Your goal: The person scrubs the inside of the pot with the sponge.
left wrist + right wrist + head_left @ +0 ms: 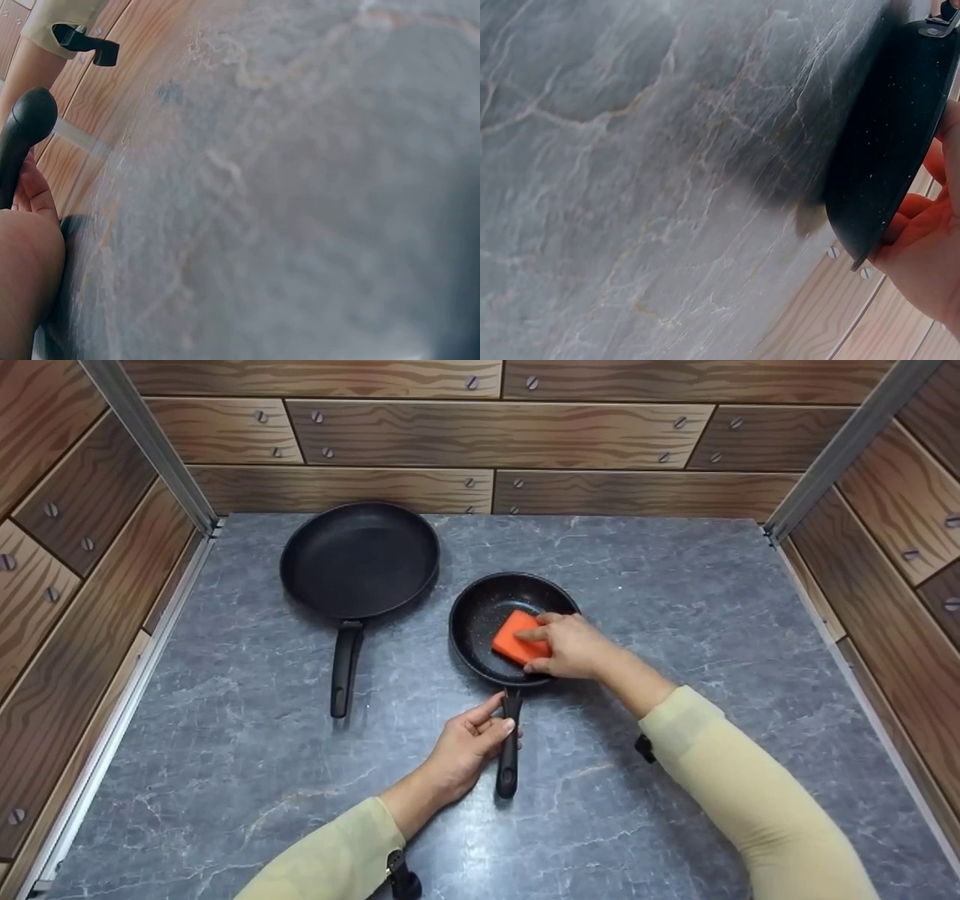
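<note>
A small black speckled frying pan [476,619] is at the middle of the table, its handle [508,772] toward the person. The left hand [469,750] grips that handle near the pan, thumb on top. In the left wrist view the handle's rounded end [34,116] juts past the hand [30,255]. Inside the pan lies an orange sponge [517,637], which the right hand [570,649] holds between thumb and fingers. From the right wrist view, the pan's outer side [892,142] hides the sponge and most fingertips; part of the right hand [930,255] shows past the rim.
A larger black frying pan [360,559] sits at the back left, its handle [345,671] pointing toward the person. The grey marbled tabletop [675,607] is bounded by wood-patterned walls [495,435] at the back and both sides, with metal posts [832,450] in the corners.
</note>
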Available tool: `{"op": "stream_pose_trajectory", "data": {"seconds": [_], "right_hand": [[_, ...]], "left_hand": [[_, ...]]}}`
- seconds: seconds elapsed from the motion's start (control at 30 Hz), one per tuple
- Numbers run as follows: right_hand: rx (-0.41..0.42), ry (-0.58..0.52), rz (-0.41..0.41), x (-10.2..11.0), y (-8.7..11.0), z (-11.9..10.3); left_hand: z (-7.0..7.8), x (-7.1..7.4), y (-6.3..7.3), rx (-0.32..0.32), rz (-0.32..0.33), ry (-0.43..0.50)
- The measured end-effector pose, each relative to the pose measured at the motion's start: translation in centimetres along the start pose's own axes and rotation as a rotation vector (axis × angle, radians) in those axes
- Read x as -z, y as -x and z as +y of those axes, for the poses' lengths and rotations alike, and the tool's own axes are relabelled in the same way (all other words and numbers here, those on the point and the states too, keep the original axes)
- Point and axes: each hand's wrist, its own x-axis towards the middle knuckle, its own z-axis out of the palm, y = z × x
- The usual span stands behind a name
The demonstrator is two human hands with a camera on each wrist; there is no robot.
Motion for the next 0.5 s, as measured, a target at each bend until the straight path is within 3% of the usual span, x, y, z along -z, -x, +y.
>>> {"op": "stream_pose_trajectory", "data": {"seconds": [0.5], "right_hand": [[0.061,-0.064,-0.022,-0.03,0.64,-0.63]], "left_hand": [[-0.12,0.07,0.01,-0.011,-0.023,-0.001]]}}
